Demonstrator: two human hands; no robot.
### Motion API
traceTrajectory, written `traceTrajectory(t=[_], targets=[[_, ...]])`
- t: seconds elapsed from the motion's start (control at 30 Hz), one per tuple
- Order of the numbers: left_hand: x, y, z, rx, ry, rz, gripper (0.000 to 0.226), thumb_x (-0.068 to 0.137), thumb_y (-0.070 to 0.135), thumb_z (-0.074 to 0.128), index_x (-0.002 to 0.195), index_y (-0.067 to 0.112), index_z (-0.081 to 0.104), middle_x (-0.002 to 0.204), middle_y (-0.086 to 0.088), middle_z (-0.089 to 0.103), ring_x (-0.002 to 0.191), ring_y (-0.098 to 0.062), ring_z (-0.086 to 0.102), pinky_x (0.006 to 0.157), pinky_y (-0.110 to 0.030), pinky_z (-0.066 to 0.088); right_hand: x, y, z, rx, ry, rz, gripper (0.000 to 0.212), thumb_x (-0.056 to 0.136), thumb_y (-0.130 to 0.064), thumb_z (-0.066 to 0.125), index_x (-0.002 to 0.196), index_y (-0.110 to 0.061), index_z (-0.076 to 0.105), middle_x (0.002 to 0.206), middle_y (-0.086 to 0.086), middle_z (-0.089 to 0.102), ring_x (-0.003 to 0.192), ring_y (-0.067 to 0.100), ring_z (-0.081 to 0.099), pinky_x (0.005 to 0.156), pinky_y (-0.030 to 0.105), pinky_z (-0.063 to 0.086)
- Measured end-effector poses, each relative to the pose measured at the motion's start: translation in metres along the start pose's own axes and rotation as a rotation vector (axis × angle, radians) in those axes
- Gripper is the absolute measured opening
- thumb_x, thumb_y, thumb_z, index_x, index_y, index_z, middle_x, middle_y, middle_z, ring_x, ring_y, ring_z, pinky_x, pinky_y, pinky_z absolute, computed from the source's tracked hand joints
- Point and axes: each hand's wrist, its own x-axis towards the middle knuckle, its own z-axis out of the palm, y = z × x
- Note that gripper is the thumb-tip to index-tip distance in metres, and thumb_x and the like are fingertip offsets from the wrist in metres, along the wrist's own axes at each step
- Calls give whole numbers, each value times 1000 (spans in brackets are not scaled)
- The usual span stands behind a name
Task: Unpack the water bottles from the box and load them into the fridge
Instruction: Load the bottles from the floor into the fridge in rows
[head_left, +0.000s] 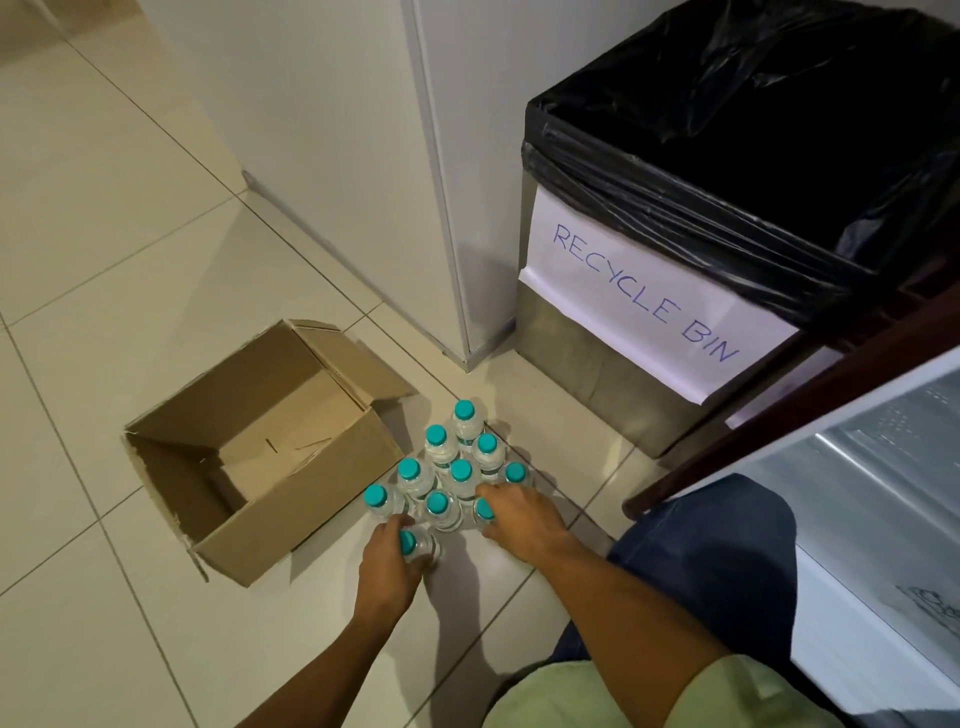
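An open cardboard box (291, 499) lies on the tiled floor, its inside bare. Beside it on its right stand several clear water bottles (441, 457) with teal caps, clustered upright on the floor. My left hand (387, 564) is wrapped around the nearest bottle (415, 543) at the front of the cluster. My right hand (519, 514) is closed around another bottle (483, 509) at the cluster's right front. The open fridge (883, 519) shows at the right edge, with a pale shelf and inner wall.
A steel bin (623, 374) lined with a black bag and labelled "RECYCLE BIN" stands behind the bottles at the right. A white wall corner (457, 260) rises behind the box. My knee in dark trousers (717, 561) is between the bottles and the fridge.
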Motion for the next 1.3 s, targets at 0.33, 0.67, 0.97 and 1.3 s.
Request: traceTrajectory(t=[0.33, 0.67, 0.97, 1.3], targets=[[-20, 1, -1, -50, 38, 90, 56, 76, 27, 83, 125, 17, 56, 125, -2, 63, 106, -17, 58, 92, -32, 50, -15, 6, -24, 92, 49, -38, 37, 86, -39, 73, 116, -22, 60, 115, 5, 64, 99, 25, 61, 83, 38, 56], [-36, 56, -38, -172, 75, 306, 63, 75, 46, 80, 130, 28, 55, 118, 10, 60, 93, -7, 58, 71, -19, 47, -63, 14, -86, 272, 148, -10, 34, 77, -43, 79, 103, -27, 64, 96, -7, 66, 80, 13, 61, 65, 26, 52], [-86, 132, -82, -241, 87, 616, 38, 67, 60, 73, 102, 56, 59, 98, 28, 65, 91, 6, 60, 62, -14, 50, -147, 18, -164, 363, 371, 70, 31, 71, -45, 81, 85, -22, 66, 79, -6, 68, 72, 11, 65, 64, 37, 58], [-153, 235, -97, -219, -8, 925, 41, 63, 62, 75, 101, 51, 63, 99, 22, 64, 89, 2, 60, 65, -23, 48, -273, 22, -227, 365, 612, 172, 39, 65, -57, 77, 95, -33, 69, 85, -12, 70, 78, 5, 64, 69, 36, 59]])
